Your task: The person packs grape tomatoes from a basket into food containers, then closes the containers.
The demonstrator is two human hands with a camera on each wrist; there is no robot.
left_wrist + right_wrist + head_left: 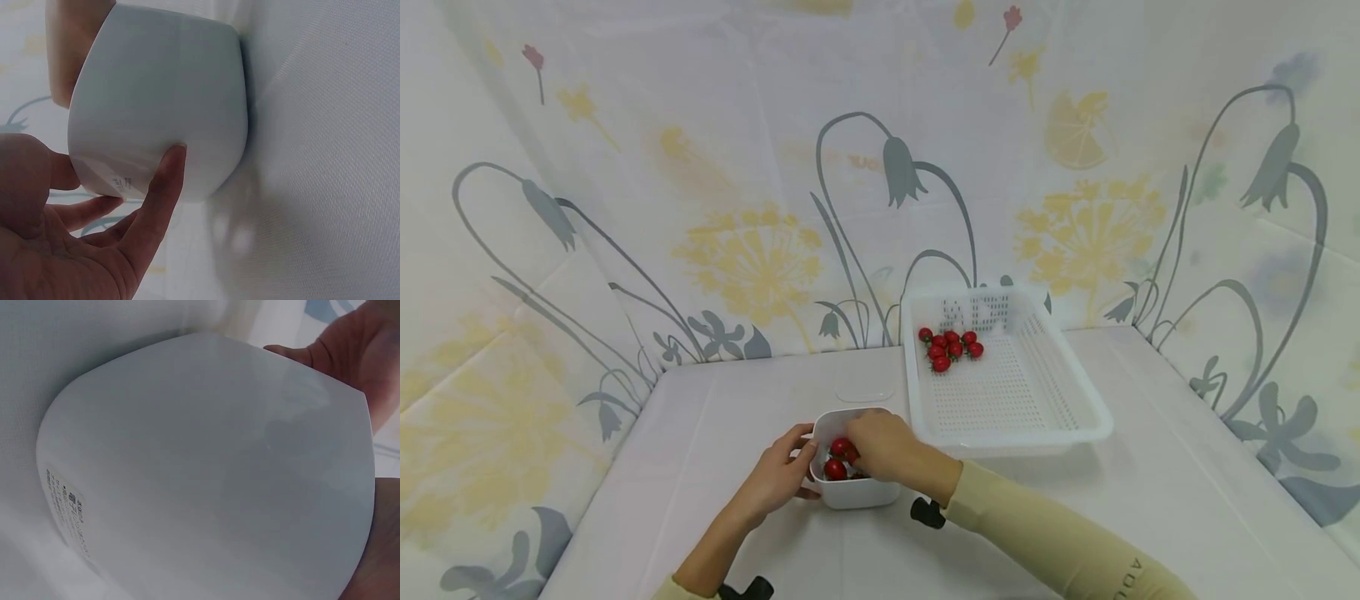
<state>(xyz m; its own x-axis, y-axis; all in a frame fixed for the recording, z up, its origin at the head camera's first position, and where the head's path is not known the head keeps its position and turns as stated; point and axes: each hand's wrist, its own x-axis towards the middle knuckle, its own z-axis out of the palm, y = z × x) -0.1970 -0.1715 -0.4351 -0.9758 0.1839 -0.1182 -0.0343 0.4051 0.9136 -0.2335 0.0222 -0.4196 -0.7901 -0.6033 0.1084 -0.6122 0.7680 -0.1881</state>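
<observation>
The white container (859, 496) stands upright on the desk (730, 400), to the near left of the white basket (1000, 433) and well clear of the desk's far edge. Its wall carries a printed label (65, 509).

Left hand (780, 473): grasps the container at its left side, with the fingers spread along the outer wall and the thumb at the rim.

Right hand (880, 446): reaches over the container's right rim, fingers pointing down inside. The fingertips are hidden; whether they grip a tomato cannot be determined.

Red cherry tomatoes (835, 470) lie inside the container, beside the right hand. Further tomatoes (941, 364) form a cluster toward the basket's far left corner. The basket reaches the desk's far edge, right of its middle. A translucent flat piece (865, 393) lies between the container and that edge.
</observation>
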